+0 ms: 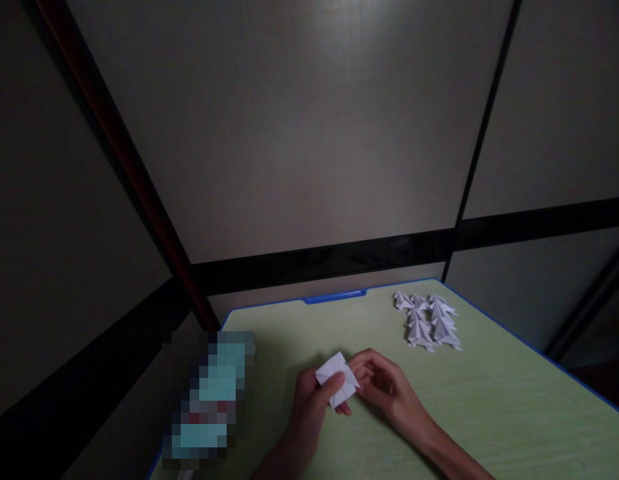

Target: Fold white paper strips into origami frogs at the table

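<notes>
A small square of folded white paper [335, 371], with crease lines and layered flaps, is held above the table in front of me. My left hand [312, 399] grips it from the left, thumb pressed on top and fingers underneath. On the other side, my right hand [384, 383] has its fingers curled together at the paper's right corner. The exact contact of those fingertips is partly hidden. Farther back to the right, several folded white paper figures [420, 330] with pointed tips sit close together in rows.
The light green table [489, 413] has a blue edge and a blue strip [335, 297] at its far side. A blurred, pixelated teal object [216, 393] lies at the left edge. Pale panels [309, 133] with dark bands rise behind the table.
</notes>
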Action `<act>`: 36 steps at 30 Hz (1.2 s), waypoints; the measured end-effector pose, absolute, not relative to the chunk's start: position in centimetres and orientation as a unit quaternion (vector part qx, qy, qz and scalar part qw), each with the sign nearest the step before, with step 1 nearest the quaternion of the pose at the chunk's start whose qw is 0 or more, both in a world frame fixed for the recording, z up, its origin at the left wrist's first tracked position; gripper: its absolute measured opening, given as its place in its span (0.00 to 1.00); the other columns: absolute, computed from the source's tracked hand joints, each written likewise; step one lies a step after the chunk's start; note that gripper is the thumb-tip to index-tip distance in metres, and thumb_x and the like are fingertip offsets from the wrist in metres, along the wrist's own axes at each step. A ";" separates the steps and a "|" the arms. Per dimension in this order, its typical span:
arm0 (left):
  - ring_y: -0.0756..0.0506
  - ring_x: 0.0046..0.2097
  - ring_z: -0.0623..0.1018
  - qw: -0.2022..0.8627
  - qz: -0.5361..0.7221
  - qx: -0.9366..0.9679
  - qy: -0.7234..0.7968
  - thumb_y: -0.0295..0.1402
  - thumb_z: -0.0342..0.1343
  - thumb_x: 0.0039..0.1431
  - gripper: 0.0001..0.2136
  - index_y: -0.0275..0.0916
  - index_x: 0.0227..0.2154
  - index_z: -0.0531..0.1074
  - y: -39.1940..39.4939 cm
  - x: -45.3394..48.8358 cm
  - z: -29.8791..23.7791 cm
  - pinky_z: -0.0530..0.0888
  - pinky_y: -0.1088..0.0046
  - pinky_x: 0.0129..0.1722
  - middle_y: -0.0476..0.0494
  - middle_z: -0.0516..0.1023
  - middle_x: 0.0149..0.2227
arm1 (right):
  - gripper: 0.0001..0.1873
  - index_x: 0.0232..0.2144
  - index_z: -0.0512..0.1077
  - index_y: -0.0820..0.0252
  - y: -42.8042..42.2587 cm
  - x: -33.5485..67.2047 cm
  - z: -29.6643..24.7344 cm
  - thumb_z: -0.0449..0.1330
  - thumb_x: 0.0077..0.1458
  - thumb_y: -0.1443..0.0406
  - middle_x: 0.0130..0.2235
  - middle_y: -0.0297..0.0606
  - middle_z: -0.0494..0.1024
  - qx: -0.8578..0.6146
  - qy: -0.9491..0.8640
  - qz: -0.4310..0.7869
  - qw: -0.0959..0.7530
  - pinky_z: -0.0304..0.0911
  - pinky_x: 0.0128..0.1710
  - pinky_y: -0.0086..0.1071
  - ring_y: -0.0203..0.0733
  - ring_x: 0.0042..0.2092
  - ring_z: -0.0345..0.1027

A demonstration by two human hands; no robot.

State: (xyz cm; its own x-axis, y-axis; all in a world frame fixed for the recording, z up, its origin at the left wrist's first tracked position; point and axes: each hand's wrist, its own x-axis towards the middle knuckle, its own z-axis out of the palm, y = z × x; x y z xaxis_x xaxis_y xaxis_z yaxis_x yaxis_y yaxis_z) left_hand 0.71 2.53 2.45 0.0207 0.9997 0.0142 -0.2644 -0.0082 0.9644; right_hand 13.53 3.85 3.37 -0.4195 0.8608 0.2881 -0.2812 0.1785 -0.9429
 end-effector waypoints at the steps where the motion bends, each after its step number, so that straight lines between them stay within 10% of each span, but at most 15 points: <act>1: 0.53 0.15 0.66 0.564 0.554 0.443 0.423 0.34 0.55 0.41 0.10 0.29 0.18 0.70 2.5 0.7 2.5 0.63 0.79 0.14 0.46 0.70 0.14 | 0.07 0.27 0.65 0.63 3.9 13.6 3.3 0.56 0.44 0.65 0.22 0.33 0.68 -0.245 -0.605 0.592 0.472 0.57 0.24 0.28 0.34 0.24 0.62; 11: 0.52 0.15 0.68 0.558 0.565 0.435 0.424 0.32 0.54 0.41 0.09 0.29 0.20 0.71 2.8 0.7 1.9 0.64 0.79 0.14 0.46 0.72 0.15 | 0.05 0.21 0.73 0.62 4.2 14.1 3.8 0.58 0.41 0.65 0.25 0.39 0.72 -0.295 -0.679 0.478 0.473 0.59 0.27 0.30 0.38 0.27 0.64; 36: 0.52 0.17 0.65 0.514 0.471 0.504 0.510 0.27 0.53 0.35 0.05 0.32 0.11 0.68 1.9 1.0 2.8 0.58 0.80 0.16 0.53 0.65 0.11 | 0.08 0.16 0.69 0.66 4.9 15.0 3.9 0.62 0.34 0.64 0.18 0.31 0.68 -0.282 -0.572 0.635 0.437 0.48 0.19 0.24 0.29 0.20 0.56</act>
